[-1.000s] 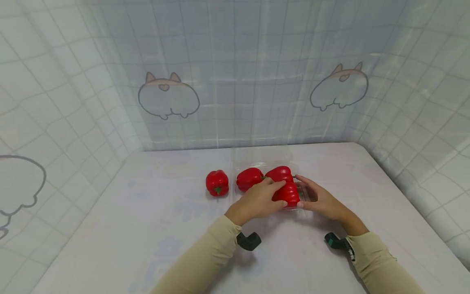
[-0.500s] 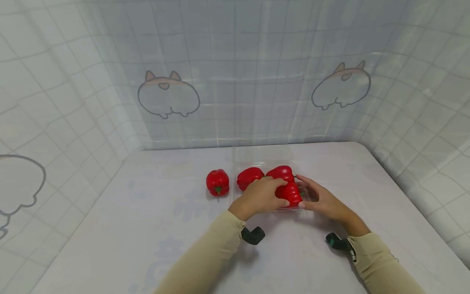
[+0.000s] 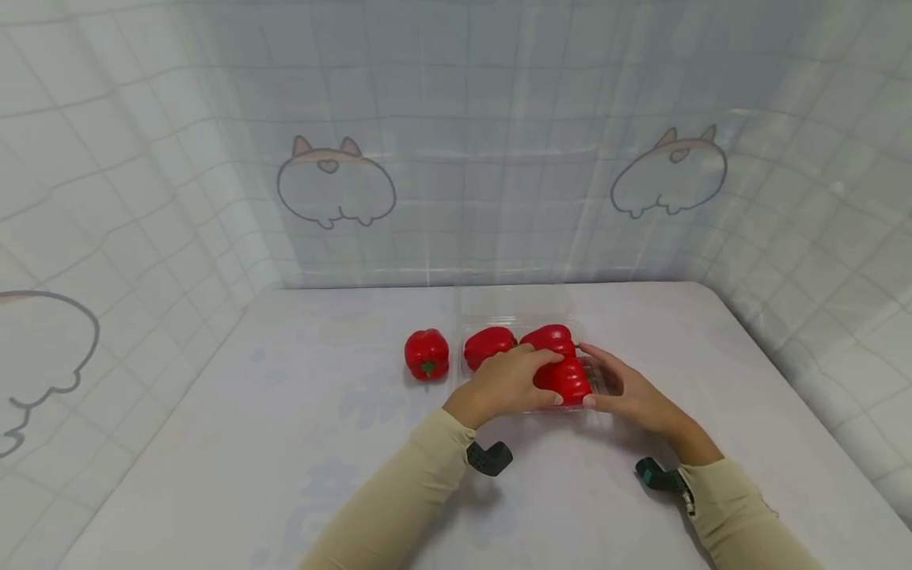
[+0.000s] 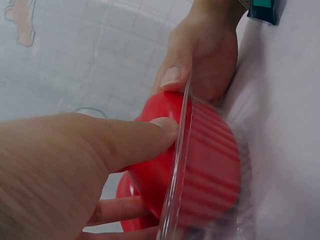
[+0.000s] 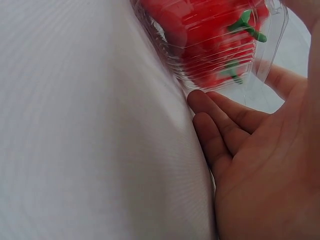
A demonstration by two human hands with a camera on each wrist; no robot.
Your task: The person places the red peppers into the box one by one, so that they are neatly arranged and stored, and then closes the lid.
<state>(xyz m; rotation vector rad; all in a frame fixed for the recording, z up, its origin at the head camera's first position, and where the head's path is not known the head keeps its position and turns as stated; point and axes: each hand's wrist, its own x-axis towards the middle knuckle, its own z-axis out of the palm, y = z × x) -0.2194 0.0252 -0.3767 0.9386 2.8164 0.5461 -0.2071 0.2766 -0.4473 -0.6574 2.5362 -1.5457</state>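
Note:
In the head view, a clear plastic box (image 3: pixel 513 302) with a hinged lid lies open, holding red bell peppers. One pepper (image 3: pixel 490 346) sits at its left and another (image 3: pixel 549 339) at the far right. My left hand (image 3: pixel 502 384) grips the front right pepper (image 3: pixel 572 381), its thumb on the near side and fingers over the far side. In the left wrist view, this pepper (image 4: pixel 162 165) stands against the ribbed box wall. My right hand (image 3: pixel 634 396) rests at the box's right end, thumb at the front corner. Its lower fingers lie loosely extended by the ribbed end in the right wrist view.
A single red bell pepper (image 3: pixel 427 355) stands on the white table (image 3: pixel 321 443), left of the box. Tiled-pattern curtains (image 3: pixel 499 158) enclose the back and both sides. Dark wrist-worn devices (image 3: pixel 490 458) hang below both sleeves.
The front right pepper and my left hand have shifted slightly rightward. My right hand stays at the box's right end. The head view has shifted a little.

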